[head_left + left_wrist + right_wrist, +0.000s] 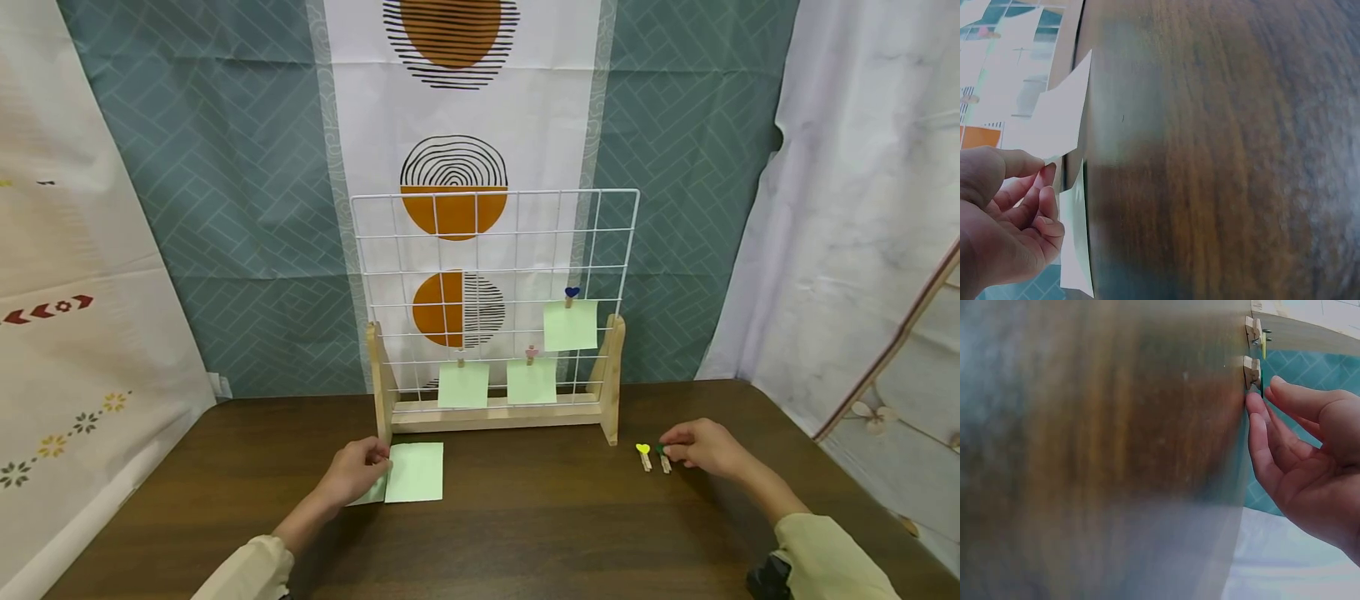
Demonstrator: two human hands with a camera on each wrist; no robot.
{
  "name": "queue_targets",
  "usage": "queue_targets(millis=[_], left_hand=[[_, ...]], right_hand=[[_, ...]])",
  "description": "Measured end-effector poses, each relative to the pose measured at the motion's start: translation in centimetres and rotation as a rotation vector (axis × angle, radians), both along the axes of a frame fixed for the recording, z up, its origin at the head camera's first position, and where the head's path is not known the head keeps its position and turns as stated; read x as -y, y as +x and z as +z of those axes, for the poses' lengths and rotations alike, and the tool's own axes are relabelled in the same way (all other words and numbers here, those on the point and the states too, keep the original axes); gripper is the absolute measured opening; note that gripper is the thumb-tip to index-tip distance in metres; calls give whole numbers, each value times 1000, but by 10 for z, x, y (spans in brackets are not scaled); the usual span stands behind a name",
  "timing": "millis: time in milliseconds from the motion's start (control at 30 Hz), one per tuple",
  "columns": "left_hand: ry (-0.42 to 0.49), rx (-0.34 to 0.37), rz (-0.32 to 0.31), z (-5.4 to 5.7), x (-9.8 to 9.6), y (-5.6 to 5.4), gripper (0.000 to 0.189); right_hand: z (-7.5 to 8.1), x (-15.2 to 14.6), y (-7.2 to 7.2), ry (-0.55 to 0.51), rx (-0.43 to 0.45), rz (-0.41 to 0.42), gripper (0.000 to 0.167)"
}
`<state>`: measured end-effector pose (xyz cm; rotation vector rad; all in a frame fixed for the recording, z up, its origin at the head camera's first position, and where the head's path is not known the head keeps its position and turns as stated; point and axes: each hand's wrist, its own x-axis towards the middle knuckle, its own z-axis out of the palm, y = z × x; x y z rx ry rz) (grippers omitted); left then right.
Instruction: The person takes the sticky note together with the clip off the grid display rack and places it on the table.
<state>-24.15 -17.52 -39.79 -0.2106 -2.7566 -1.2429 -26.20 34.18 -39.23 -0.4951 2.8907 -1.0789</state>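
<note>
My left hand point(352, 471) pinches the left edge of a pale green paper square point(416, 472) between thumb and fingertips. That square point(1063, 115) tilts up off the table in the left wrist view. A second green paper square point(369, 493) lies under and beside the hand, partly covered by it. On the right, my right hand point(701, 447) has thumb and fingertips around the heart end of a green-heart clothespin point(664, 461), with a small gap by the thumb in the right wrist view. A yellow-heart clothespin point(644, 457) lies just left of it.
A white wire grid point(495, 271) in a wooden stand point(495, 419) rises at the back. Three green notes hang there, including an upper-right one point(570, 327) under a blue-heart clothespin point(572, 293). Patterned cloths surround the brown table point(525, 517).
</note>
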Motion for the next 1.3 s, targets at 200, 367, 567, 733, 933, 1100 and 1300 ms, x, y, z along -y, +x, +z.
queue_targets(millis=[200,367,567,733,933,1100,1300], left_hand=[[-5,6,10,-1,1,0,6],[-4,5,18,-3,3,0,9],[7,-20,26,-3,6,1,13],[10,-25,40,-2,9,2,14],[-4,-32,54,2,15,5,13],[-4,-48,59,6,17,6,15],[11,-79,67,9,14,5,19]], right_hand=[[1,-1,1,-4,14,-19,18],[1,-2,2,2,14,-23,18],[2,-3,3,3,16,-25,18],[1,-4,3,6,18,-29,19],[2,-3,4,10,10,-39,22],[5,0,7,31,-21,-44,26],[8,4,7,35,-67,-72,28]])
